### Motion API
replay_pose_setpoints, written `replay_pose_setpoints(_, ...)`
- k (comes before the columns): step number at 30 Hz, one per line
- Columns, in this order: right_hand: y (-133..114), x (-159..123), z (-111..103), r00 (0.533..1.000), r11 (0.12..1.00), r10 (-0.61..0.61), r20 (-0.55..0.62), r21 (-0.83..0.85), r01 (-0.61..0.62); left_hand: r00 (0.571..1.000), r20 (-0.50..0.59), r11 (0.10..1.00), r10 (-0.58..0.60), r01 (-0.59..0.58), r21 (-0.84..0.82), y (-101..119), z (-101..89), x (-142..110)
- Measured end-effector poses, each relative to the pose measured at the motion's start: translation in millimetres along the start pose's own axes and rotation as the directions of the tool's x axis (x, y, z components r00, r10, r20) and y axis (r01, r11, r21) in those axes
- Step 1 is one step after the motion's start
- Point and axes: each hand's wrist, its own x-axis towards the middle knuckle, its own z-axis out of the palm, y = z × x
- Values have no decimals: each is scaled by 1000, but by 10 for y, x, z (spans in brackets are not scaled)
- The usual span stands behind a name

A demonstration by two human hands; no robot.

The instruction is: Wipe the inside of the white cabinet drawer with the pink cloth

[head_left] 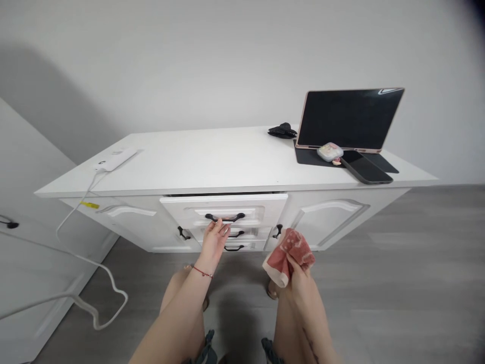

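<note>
My left hand (215,241) has its fingers curled under the black handle (234,218) of the top drawer (182,208). That drawer stands slightly pulled out, with a dark gap along its upper edge. Two lower drawers with matching handles sit beneath it, partly hidden by my hand. In my right hand (301,280), a folded red and cream cloth (293,253) is pinched between the fingers, held in front of the right cabinet door (329,220).
On the white cabinet top (212,156) stand a tablet (350,120), a phone (366,167), a small decorated case (330,151) and a black hair clip (282,131). A white power strip (117,159) lies at left, its cord (109,273) trailing to the floor.
</note>
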Motion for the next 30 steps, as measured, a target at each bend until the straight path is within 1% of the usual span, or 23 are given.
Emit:
replay_pose_setpoints(2,41,97,87,999,998,39,32,52,-40,1000,-5,1000,2,-2,3,7,35,73)
replay_pose_setpoints(4,60,219,219,997,990,72,32,118,-75,1000,-2,1000,6,-6,9,9,57,128)
replay_pose_setpoints(6,73,314,339,993,969,111,48,216,-118,1000,0,1000,16,-16,4,11,73,176)
replay_pose_setpoints(8,93,342,385,986,946,134,102,285,-158,1000,2,1000,21,-21,-1,14,82,216)
replay_pose_setpoints(10,126,292,336,977,945,116,182,281,-165,1000,8,1000,17,-17,3,19,83,246)
replay_pose_setpoints(13,165,127,149,961,957,68,269,254,-139,999,37,1000,7,-8,30,29,71,263)
replay_pose_setpoints(15,159,22,38,960,961,50,276,249,-122,999,45,999,3,-5,38,40,60,262)
replay_pose_setpoints(17,124,-43,-14,960,958,37,278,265,-114,999,43,999,-17,15,43,66,50,261)
replay_pose_setpoints(19,76,-74,-7,955,952,17,296,289,-107,995,56,995,-85,82,57,119,36,265)
replay_pose_setpoints(21,29,-99,29,940,938,-11,341,330,-109,978,92,981,-185,179,72,200,7,271)
replay_pose_setpoints(23,-10,-135,66,923,923,-41,383,368,-111,961,127,969,-246,239,68,283,-60,261)
replay_pose_setpoints(25,-36,-179,83,909,902,-77,408,417,-111,959,147,969,-244,237,66,331,-188,219)
replay_pose_setpoints(27,-42,-222,70,899,867,-112,423,483,-119,962,146,970,-230,215,113,316,-390,134)
replay_pose_setpoints(29,-24,-260,29,875,832,-140,464,534,-150,970,112,956,-217,188,227,241,-643,14)
replay_pose_setpoints(30,-8,-277,2,859,820,-151,490,547,-168,978,76,940,-197,166,298,193,-773,-53)
